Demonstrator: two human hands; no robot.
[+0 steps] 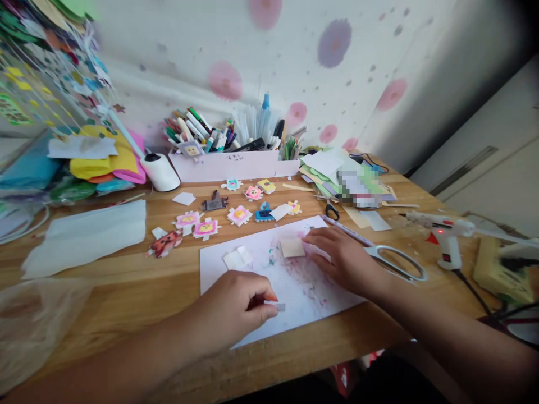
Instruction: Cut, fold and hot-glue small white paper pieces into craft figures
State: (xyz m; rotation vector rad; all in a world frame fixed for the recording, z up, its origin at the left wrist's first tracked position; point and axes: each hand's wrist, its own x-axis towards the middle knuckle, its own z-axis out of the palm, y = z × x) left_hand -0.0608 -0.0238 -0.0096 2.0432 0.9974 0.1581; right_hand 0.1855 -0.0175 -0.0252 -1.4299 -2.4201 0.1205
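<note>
A large white paper sheet (pixel 261 331), marked with pink and green smudges, lies on the wooden table under both hands. My left hand (pixel 242 306) is closed in a pinch over its lower part, with a small whitish strip (pixel 278 306) sticking out between thumb and fingers. Fingers stretched out, my right hand (pixel 345 258) rests at the right edge of a small cream paper square (pixel 292 247); whether the fingertips touch it I cannot tell. A folded white paper piece (pixel 238 258) lies at the sheet's left. Beside the right wrist are large scissors (pixel 398 264).
Several colored paper cutouts (pixel 206 227) lie behind the sheet. A long pen box (pixel 236 164) stands against the wall. At right a glue gun (pixel 446 235) with a red light stands near a power strip (pixel 501 275). A plastic bag (pixel 37 325) lies at left.
</note>
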